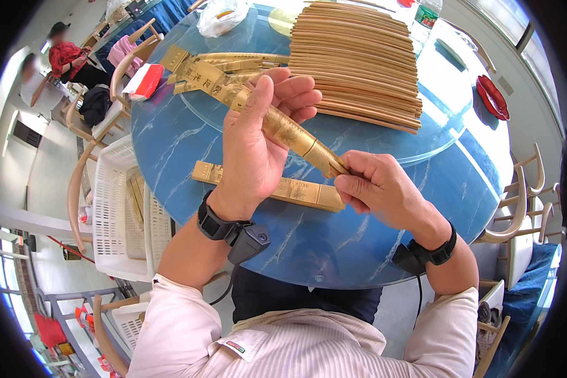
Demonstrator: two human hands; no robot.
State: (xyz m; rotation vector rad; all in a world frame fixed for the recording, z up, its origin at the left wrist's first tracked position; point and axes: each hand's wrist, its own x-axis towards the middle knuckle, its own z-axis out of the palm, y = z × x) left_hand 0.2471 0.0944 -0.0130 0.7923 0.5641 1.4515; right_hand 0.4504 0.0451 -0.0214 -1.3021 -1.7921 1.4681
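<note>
A long, narrow gold carton [296,139] with dark printing slants across in front of me. My left hand [258,138] cradles its middle, the thumb lying over it and the fingers loosely spread on the far side. My right hand [381,189] pinches the carton's near right end, where a flap shows at the fingertips. Below, a second gold carton [305,193] lies flat on the blue marbled table [334,246], partly hidden behind my left wrist. Further gold cartons [246,61] lie beyond my left hand.
A tall stack of thin brown slats [353,63] stands on the glass turntable [384,148]. Around it are a plastic bag [222,17], a bottle [426,17] and a red dish [492,98]. White crates [113,208] stand left of the table, near wooden chairs [82,189]. Two people are at the far left.
</note>
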